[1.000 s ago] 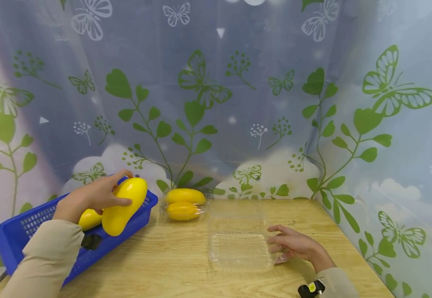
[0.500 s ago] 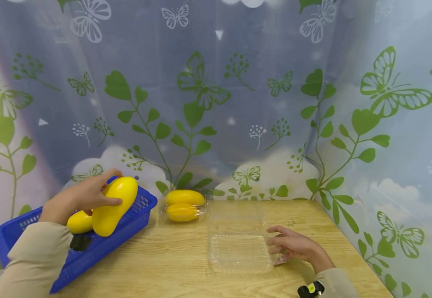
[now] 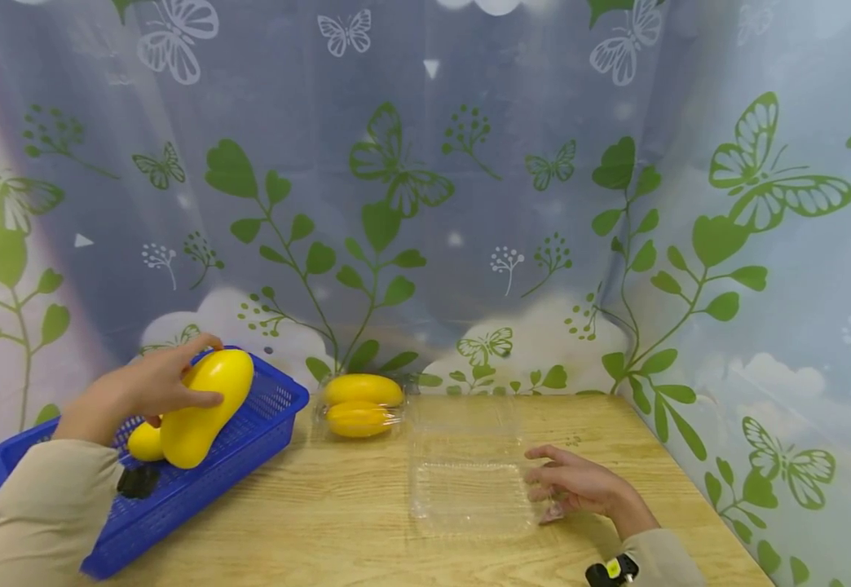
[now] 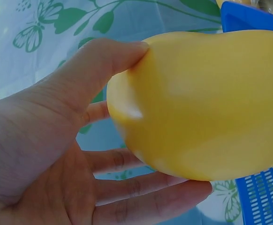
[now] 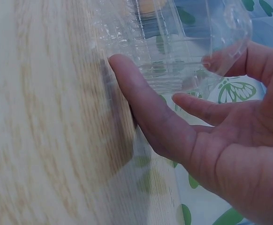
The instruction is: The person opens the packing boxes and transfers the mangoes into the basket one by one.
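I have the left hand (image 3: pixel 150 387) grasping a big yellow fruit (image 3: pixel 209 412), thumb on one side and fingers round the other; that puts it over the blue basket (image 3: pixel 249 458), though whether it touches the mesh I can't tell from here; a second yellow fruit (image 3: pixel 145 443) peeks out beside it, lying in the basket.

Now the line that matters: the clear box (image 3: pixel 469 518) lies unfolded on the table (image 3: pixel 337 505), well off to the right of the left hand, near half a tray, far half laid back; my held fruit slants on its long axis, top end up and to the right, low end down and to the left, so it sits askew to the tray's sides; the left hand is the one with the fruit, while the right hand (image 3: pixel 579 481) is far nearer the box.

That right hand is relaxed, fingers spread and resting at the box's right edge, clenched on nothing that I can see; farther back, left of the box, two yellow fruits (image 3: pixel 363 390) sit in clear plastic against the curtain (image 3: pixel 425 244).
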Demonstrator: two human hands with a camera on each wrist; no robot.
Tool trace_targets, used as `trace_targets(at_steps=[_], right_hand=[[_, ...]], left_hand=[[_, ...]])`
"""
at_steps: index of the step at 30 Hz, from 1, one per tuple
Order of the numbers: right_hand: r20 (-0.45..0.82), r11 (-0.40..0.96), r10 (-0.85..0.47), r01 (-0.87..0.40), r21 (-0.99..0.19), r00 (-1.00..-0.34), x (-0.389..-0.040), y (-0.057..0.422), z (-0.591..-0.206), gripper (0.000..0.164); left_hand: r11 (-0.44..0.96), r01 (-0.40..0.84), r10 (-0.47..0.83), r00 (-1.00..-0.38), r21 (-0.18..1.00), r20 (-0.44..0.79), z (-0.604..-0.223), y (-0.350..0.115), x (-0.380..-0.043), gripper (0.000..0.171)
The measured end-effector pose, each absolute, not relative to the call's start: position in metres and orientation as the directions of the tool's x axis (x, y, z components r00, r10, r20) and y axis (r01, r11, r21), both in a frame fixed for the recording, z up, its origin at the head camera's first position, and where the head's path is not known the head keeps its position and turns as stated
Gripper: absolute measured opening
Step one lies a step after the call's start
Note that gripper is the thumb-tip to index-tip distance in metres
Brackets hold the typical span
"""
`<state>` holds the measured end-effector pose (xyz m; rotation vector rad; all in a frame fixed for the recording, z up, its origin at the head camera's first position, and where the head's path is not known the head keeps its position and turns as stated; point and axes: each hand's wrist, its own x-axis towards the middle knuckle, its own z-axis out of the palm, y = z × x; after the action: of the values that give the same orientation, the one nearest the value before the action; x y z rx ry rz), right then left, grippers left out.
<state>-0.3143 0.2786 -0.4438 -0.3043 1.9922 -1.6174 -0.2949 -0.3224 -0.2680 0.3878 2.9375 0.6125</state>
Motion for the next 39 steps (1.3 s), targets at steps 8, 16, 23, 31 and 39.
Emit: trace_targets(at_steps=[8, 16, 23, 31, 39], right_hand=[[-0.27, 0.255, -0.497, 0.158, -0.954, -0.825, -0.314, 0.278, -0.443, 0.07], [-0.272, 0.257, -0.496, 0.16, -0.953, -0.825, -0.313, 0.278, -0.443, 0.07], [-0.268, 0.259, -0.494, 0.154, -0.953, -0.827, -0.314, 0.278, -0.443, 0.07], [-0.276, 0.262, -0.49, 0.163, -0.951, -0.827, -0.314, 0.278, -0.443, 0.07], [-0.27, 0.264, -0.489, 0.155, -0.952, -0.829, -0.313, 0.277, -0.442, 0.069]], left_hand=[[0.899, 0.215, 0.25, -0.967, 0.381, -0.044, -0.268, -0.332, -0.294, 0.081], [0.906, 0.235, 0.255, -0.967, 0.353, -0.011, -0.267, -0.341, -0.292, 0.08], [0.907, 0.228, 0.247, -0.969, 0.353, -0.006, -0.268, -0.349, -0.289, 0.08], [0.915, 0.193, 0.216, -0.976, 0.353, -0.027, -0.269, -0.364, -0.289, 0.08], [0.918, 0.149, 0.187, -0.98, 0.367, -0.072, -0.27, -0.379, -0.292, 0.085]])
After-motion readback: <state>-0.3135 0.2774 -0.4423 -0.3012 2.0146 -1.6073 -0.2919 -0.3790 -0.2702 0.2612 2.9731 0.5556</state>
